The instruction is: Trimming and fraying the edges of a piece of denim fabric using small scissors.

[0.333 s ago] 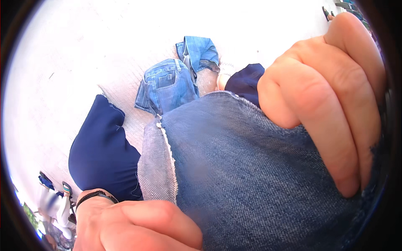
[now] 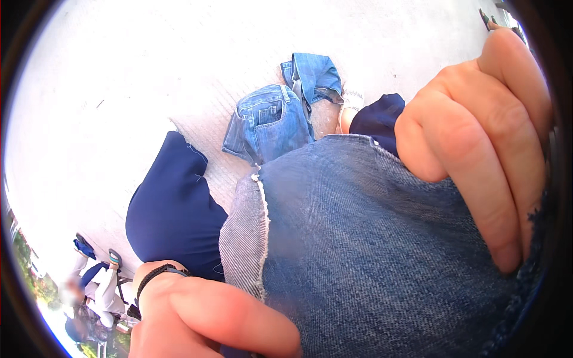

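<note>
A dark blue denim piece (image 2: 370, 250) with a frayed, pale edge filled the centre and lower right of the frame. On the right, the right grip (image 2: 483, 131) was clenched on its upper edge. At the lower left, the left grip (image 2: 209, 313), below a dark bracelet (image 2: 149, 279), curled against the cloth; I could not tell whether it pinched it. Light blue jeans (image 2: 277, 128) lay on the pale floor (image 2: 119, 71), upper centre.

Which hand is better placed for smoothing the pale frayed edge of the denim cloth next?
Probably the left hand: it appears just below the pale frayed edge, while the right hand grips the denim cloth farther right.
</note>
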`<state>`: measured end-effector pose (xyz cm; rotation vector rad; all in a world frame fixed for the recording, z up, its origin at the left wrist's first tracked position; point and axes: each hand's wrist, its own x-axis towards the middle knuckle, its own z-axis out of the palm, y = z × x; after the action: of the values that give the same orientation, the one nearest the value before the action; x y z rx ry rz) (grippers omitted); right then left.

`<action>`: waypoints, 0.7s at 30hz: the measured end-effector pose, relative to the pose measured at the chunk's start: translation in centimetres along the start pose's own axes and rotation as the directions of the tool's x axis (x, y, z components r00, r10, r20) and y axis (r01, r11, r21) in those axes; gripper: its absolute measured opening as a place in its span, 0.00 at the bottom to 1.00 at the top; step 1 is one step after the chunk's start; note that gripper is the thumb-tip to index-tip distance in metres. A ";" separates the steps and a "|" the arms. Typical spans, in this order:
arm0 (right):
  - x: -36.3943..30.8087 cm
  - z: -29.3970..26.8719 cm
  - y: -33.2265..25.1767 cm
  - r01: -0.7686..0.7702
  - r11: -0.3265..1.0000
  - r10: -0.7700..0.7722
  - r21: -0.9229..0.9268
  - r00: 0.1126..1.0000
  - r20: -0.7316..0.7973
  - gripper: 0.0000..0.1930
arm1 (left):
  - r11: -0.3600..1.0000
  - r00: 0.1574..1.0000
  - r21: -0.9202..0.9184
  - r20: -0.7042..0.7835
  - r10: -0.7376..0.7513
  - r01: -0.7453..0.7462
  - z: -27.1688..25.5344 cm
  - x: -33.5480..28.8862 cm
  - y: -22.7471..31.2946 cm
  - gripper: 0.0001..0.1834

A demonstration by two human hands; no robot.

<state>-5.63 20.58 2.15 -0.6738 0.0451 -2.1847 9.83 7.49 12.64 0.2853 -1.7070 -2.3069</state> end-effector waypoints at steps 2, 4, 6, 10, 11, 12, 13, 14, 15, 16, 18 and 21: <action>-0.1 -0.1 0.0 0.001 1.000 -0.001 -0.002 1.000 -0.007 0.03 | 0.990 0.954 0.121 0.280 -0.105 0.074 -1.8 2.4 1.5 0.11; 0.0 -0.1 0.2 -0.002 1.000 0.002 0.008 1.000 -0.010 0.03 | 0.976 0.902 0.193 0.397 -0.170 0.099 -2.2 2.7 2.0 0.11; 0.3 0.0 0.4 -0.008 1.000 0.008 0.024 1.000 -0.009 0.03 | 0.974 0.923 0.195 0.342 -0.174 0.111 -2.2 2.3 2.3 0.10; 0.5 0.5 0.6 -0.017 1.000 0.018 0.023 0.999 -0.027 0.03 | 0.976 0.951 0.169 0.256 -0.175 0.134 -2.2 1.4 2.5 0.10; 0.5 0.7 0.4 -0.021 1.000 0.021 0.017 0.999 -0.033 0.03 | 0.978 0.956 0.157 0.237 -0.174 0.139 -2.1 1.2 2.6 0.09; 0.5 1.0 0.2 -0.024 1.000 0.024 0.007 0.999 -0.041 0.03 | 0.979 0.960 0.142 0.221 -0.172 0.143 -2.0 1.0 2.6 0.09; 0.4 1.1 -0.3 -0.030 1.000 0.029 -0.008 0.999 -0.045 0.04 | 0.982 0.965 0.124 0.206 -0.164 0.140 -1.7 0.9 2.4 0.09; 0.4 1.4 -0.9 -0.035 0.999 0.034 -0.025 0.998 -0.049 0.04 | 0.985 0.969 0.105 0.194 -0.155 0.137 -1.5 0.8 2.2 0.09; 0.4 1.6 -1.5 -0.041 0.998 0.038 -0.044 0.998 -0.053 0.04 | 0.987 0.972 0.085 0.181 -0.147 0.133 -1.2 0.8 2.0 0.09; 0.3 1.9 -1.9 -0.041 0.997 0.037 -0.066 0.997 -0.061 0.04 | 0.989 0.974 0.064 0.175 -0.141 0.132 -1.1 0.9 1.8 0.09; 0.2 2.3 -2.7 -0.043 0.994 0.036 -0.104 0.997 -0.075 0.04 | 0.991 0.978 0.026 0.159 -0.134 0.131 -0.9 1.0 1.4 0.08; -0.2 2.7 -3.1 -0.057 0.992 0.045 -0.112 0.994 -0.102 0.04 | 0.998 0.966 0.013 0.250 -0.065 0.063 -0.9 1.4 0.7 0.08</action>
<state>-6.39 23.29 5.13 -0.6204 0.2395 -2.1772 8.86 6.03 13.03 0.0506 -1.8441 -2.4751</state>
